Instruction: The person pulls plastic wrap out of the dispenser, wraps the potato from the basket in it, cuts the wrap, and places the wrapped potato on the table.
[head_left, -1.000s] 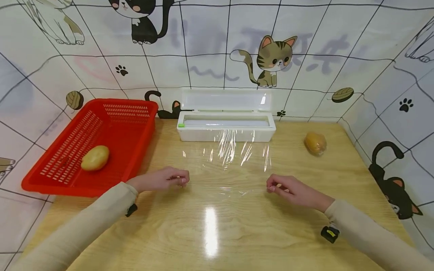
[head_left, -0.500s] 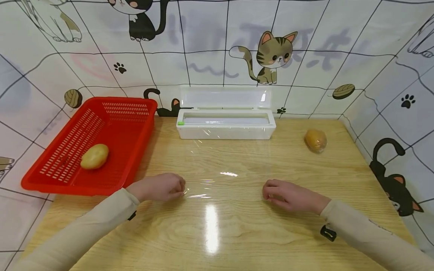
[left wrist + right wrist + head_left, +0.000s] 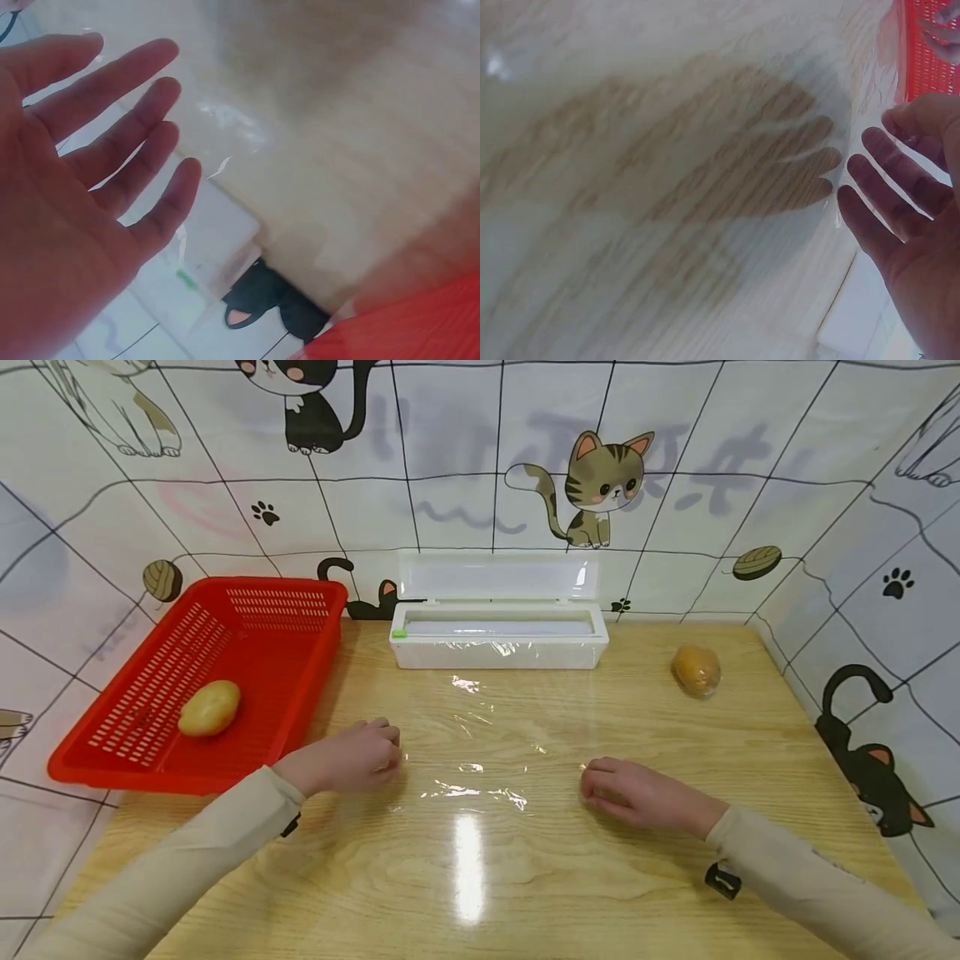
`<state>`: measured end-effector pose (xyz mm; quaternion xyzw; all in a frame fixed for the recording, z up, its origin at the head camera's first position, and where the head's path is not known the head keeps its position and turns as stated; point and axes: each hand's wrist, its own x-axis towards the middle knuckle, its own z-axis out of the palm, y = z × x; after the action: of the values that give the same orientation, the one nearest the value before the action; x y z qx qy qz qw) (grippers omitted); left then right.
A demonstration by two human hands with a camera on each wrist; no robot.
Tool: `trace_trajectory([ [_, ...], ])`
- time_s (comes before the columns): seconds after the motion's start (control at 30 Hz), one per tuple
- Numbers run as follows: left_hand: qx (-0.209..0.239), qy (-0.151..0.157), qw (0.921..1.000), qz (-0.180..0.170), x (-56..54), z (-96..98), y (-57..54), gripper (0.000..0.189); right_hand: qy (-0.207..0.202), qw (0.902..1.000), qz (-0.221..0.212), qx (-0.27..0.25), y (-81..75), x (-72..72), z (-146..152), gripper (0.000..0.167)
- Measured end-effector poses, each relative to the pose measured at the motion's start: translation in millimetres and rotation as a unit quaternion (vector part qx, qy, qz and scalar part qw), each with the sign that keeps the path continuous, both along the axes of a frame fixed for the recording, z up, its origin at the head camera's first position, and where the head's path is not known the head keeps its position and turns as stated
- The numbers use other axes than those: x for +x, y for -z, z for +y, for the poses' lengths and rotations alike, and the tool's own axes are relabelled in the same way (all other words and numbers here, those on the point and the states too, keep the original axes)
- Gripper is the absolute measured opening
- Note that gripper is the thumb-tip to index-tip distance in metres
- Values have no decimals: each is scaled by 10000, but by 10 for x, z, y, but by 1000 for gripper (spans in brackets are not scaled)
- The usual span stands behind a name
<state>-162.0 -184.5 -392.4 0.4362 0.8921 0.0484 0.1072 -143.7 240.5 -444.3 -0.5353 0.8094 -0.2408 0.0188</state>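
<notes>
A sheet of clear plastic wrap (image 3: 471, 768) stretches from a white dispenser box (image 3: 498, 652) over the wooden table between my hands. My left hand (image 3: 356, 755) is at the wrap's left edge; the left wrist view shows its fingers (image 3: 154, 105) loosely extended, the thumb apart from them. My right hand (image 3: 637, 795) pinches the wrap's near right corner between thumb and forefinger, the other fingers (image 3: 900, 172) spread loosely. A yellowish potato (image 3: 210, 708) lies in the red basket (image 3: 311, 693). A wrapped, orange-yellow roundish item (image 3: 696, 670) sits at the back right.
The dispenser's lid (image 3: 498, 575) stands raised at the back, with a green slider (image 3: 399, 633) at the box's left end. A cat-patterned sheet (image 3: 450, 460) walls the wooden table (image 3: 525, 893) at the back and sides. The basket stands close beside my left forearm.
Both hands first drew the wrap toward me. Since then my left hand has risen slightly away from me, and the wrap has wrinkled near its front edge. The right hand has barely moved.
</notes>
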Motion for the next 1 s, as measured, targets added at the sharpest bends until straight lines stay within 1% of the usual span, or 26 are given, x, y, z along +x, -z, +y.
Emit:
trace_trajectory([
  [0.03, -12, -8, 10000, -2, -20, 10, -23, 13, 29, 10000, -10, 9, 3, 6, -3, 13],
  [0.2, 63, 16, 9999, 103, -123, 38, -163, 4, 155, 9999, 25, 55, 24, 39, -11, 3],
  [0.3, 126, -69, 9999, 69, -191, 40, -248, 3, 155, 9998, 155, 25, 37, 50, -17, 5],
  [0.37, 208, -152, 9997, -18, -245, 26, -305, 3, 118, 9996, 242, -16, 47, 52, -23, 5],
  [0.5, 349, -404, 9984, -199, -362, -33, -440, 4, 66, 9996, 280, -61, 65, 54, -35, 5],
  [0.63, 353, -816, 9956, -293, -503, -174, -602, 7, 115, 9997, 200, -28, 74, 60, -47, 5],
  [0.73, 391, -1218, 9913, -298, -630, -338, -750, 8, 152, 9998, 161, 18, 77, 59, -60, 4],
  [0.8, 436, -1464, 9880, -242, -718, -473, -854, 9, 155, 9997, 156, 50, 76, 58, -68, 4],
  [0.9, 413, -1963, 9792, -313, -830, -716, -974, 11, 159, 9997, 139, 103, 77, 60, -72, 4],
  [1.0, 191, -2372, 9703, -435, -927, -984, -1022, 16, 182, 9996, 124, 146, 81, 63, -67, 4],
])
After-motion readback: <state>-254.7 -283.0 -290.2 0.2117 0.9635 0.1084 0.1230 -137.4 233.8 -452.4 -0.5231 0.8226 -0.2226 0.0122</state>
